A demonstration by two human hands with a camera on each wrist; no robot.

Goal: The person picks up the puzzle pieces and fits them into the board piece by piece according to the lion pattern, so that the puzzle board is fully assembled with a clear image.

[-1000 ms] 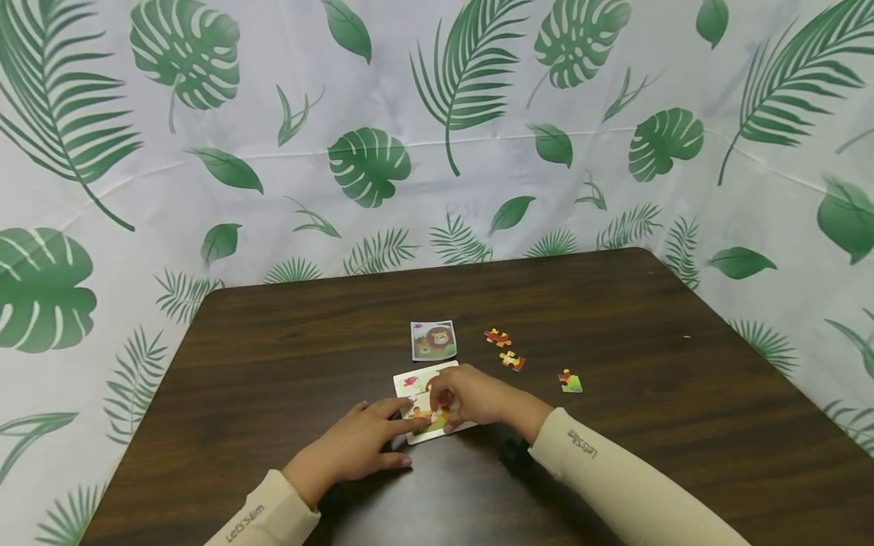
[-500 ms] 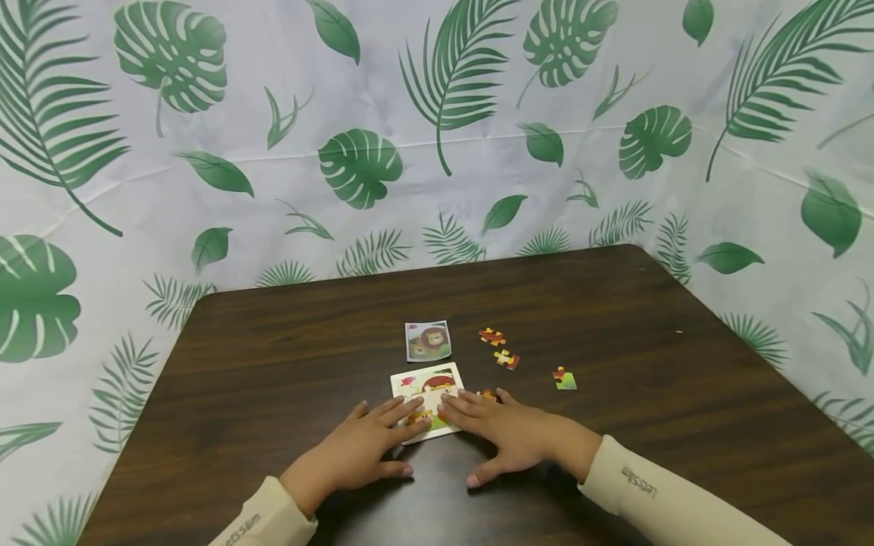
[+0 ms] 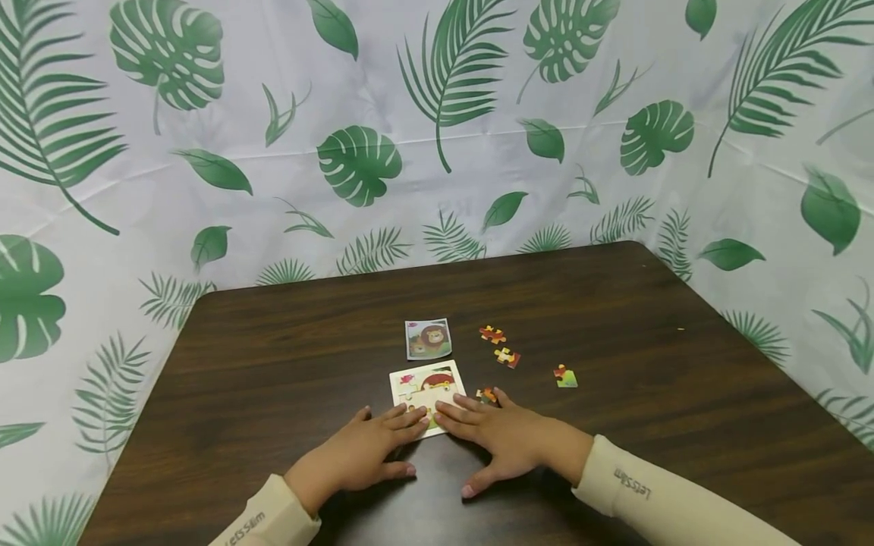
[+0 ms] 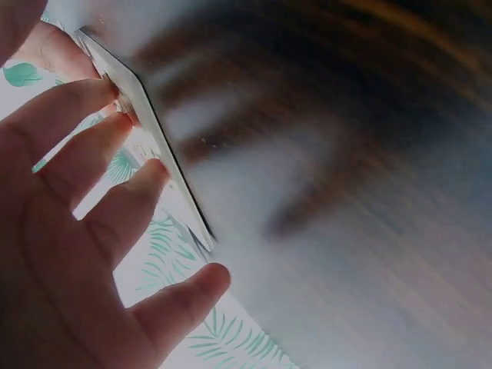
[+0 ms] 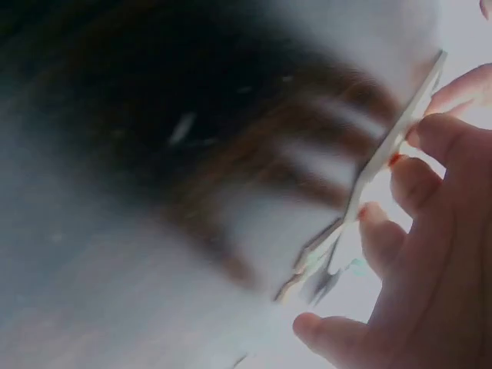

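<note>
A small white-framed jigsaw board lies on the dark wood table, partly filled with picture pieces. Across its lower left, the fingers of my left hand rest spread and straight, thumb out on the table side. My right hand lies flat with fingertips on the board's lower right part, thumb apart from it. Both wrist views show fingertips pressed on the board seen edge-on. One loose jigsaw piece sits by the board's right edge, beside my right fingers. The lower picture is partly covered by both hands.
Above the board lies a lion picture card. To the right are a red-brown jigsaw piece, a yellow and brown piece, and farther out a green and red piece. A leaf-print cloth hangs behind the table.
My right hand, earlier curled over the board, has moved right and spread its fingers flat on it. The left hand stays nearly in place. The view has shifted slightly.
</note>
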